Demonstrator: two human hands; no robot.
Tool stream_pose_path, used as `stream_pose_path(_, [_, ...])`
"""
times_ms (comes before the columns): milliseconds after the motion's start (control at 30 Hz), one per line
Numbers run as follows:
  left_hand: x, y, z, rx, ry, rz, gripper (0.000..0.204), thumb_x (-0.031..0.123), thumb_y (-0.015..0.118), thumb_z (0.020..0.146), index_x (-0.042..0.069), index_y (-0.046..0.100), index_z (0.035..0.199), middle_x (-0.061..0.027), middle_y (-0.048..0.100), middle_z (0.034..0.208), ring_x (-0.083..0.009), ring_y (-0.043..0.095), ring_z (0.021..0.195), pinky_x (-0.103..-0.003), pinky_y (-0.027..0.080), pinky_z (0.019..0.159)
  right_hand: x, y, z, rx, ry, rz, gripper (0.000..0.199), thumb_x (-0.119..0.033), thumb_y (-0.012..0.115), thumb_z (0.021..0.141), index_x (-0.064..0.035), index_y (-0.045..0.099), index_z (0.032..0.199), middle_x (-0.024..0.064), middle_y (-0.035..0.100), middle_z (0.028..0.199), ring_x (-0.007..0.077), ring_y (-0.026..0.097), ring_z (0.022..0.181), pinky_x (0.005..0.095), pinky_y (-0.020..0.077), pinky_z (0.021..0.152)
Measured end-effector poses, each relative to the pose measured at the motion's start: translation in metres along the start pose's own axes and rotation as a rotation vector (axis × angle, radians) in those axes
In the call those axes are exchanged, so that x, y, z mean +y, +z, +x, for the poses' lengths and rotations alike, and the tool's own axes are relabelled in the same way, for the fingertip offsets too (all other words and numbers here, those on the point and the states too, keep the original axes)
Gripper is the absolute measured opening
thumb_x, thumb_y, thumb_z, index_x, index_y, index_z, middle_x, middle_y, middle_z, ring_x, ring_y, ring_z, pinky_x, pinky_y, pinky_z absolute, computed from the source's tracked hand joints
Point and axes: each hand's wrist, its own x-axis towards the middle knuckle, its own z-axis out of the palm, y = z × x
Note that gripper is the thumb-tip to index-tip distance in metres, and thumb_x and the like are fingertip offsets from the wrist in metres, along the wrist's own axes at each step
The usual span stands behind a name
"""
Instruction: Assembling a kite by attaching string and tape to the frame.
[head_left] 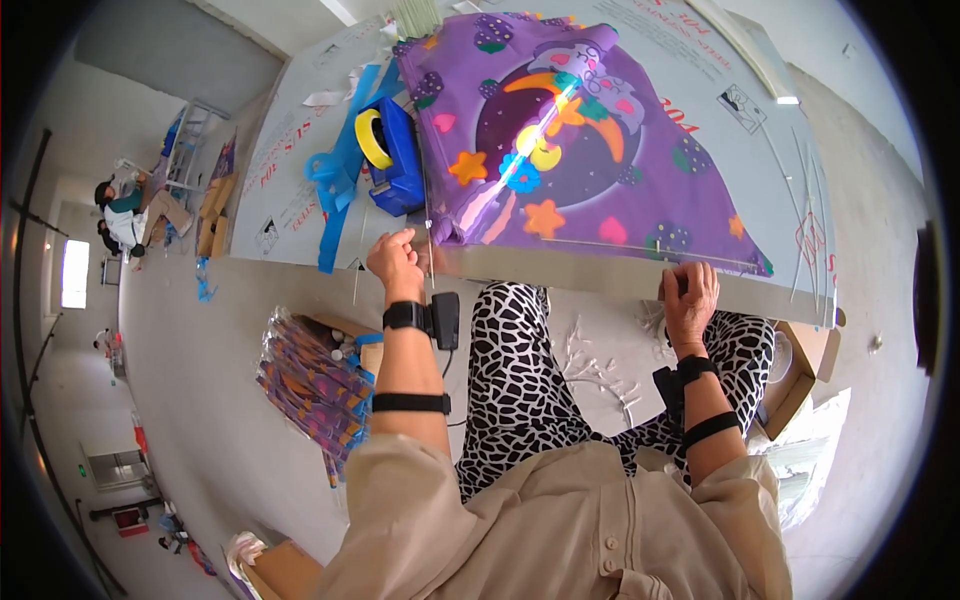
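Note:
A purple kite (470, 120) printed with a moon, stars and hearts lies spread on the table in front of me. Thin pale rods run along its near edge and by its lower left corner. Beside that corner, my left hand (396, 262) is closed, thumb against curled fingers; whatever it pinches is too small to make out. My right hand (690, 300) rests at the table's near edge, just below the kite's right part. Its fingers are bent inward, and what they may hold is hidden.
A blue tape dispenser (402, 165) with a yellow roll stands left of the kite, near blue strips (335, 225). Thin white rods (808, 220) lie on the table (270, 190) at right. Patterned bundles (315, 380) and an open cardboard box (800, 375) are below. People (125, 215) sit far left.

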Motion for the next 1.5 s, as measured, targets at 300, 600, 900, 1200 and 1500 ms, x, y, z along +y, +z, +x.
stream_pose_path(300, [-0.014, 0.06, -0.144, -0.495, 0.043, -0.106, 0.034, -0.001, 0.058, 0.077, 0.002, 0.048, 0.11, -0.0156, 0.067, 0.086, -0.0078, 0.048, 0.061, -0.02, 0.036, 0.049, 0.02, -0.033, 0.031, -0.296, 0.444, 0.378, 0.013, -0.01, 0.063, 0.073, 0.0019, 0.061, 0.075, 0.0098, 0.058, 0.061, 0.0154, 0.055, 0.057, 0.0298, 0.0443, 0.056])
stream_pose_path(600, [-0.09, 0.132, -0.235, -0.91, -0.163, -0.003, 0.025, 0.003, 0.053, 0.084, 0.002, 0.045, 0.107, -0.0196, 0.064, 0.093, -0.0088, 0.046, 0.05, -0.02, 0.033, 0.039, 0.021, -0.046, 0.042, -0.211, 0.361, 0.482, 0.008, -0.004, 0.062, 0.072, 0.0026, 0.06, 0.077, 0.0119, 0.059, 0.062, 0.0173, 0.056, 0.057, 0.0308, 0.0464, 0.057])
stream_pose_path(900, [-0.113, 0.147, -0.251, -0.913, -0.153, 0.115, 0.031, 0.004, 0.05, 0.083, 0.001, 0.042, 0.112, -0.0153, 0.064, 0.09, -0.0062, 0.039, 0.045, -0.021, 0.027, 0.036, 0.027, -0.021, 0.038, -0.112, 0.271, 0.343, 0.005, -0.002, 0.059, 0.072, -0.0023, 0.058, 0.077, 0.0127, 0.059, 0.074, 0.031, 0.06, 0.069, 0.0379, 0.0478, 0.061])
stream_pose_path(1200, [-0.12, 0.15, -0.25, -0.885, -0.146, 0.139, 0.029, 0.005, 0.05, 0.083, 0.002, 0.044, 0.111, -0.015, 0.065, 0.088, -0.0059, 0.04, 0.044, -0.022, 0.027, 0.036, 0.025, -0.02, 0.042, -0.13, 0.264, 0.345, 0.004, -0.002, 0.057, 0.073, -0.0027, 0.057, 0.077, 0.0133, 0.059, 0.076, 0.0336, 0.059, 0.072, 0.0408, 0.0475, 0.063])
stream_pose_path(1500, [-0.124, 0.151, -0.249, -0.876, -0.133, 0.14, 0.027, 0.006, 0.05, 0.085, 0.001, 0.044, 0.11, -0.0151, 0.065, 0.087, -0.0061, 0.038, 0.042, -0.022, 0.026, 0.035, 0.025, -0.014, 0.046, -0.172, 0.251, 0.32, 0.016, -0.005, 0.067, 0.069, 0.0009, 0.058, 0.08, 0.0125, 0.058, 0.076, 0.0256, 0.059, 0.068, 0.0333, 0.0469, 0.061])
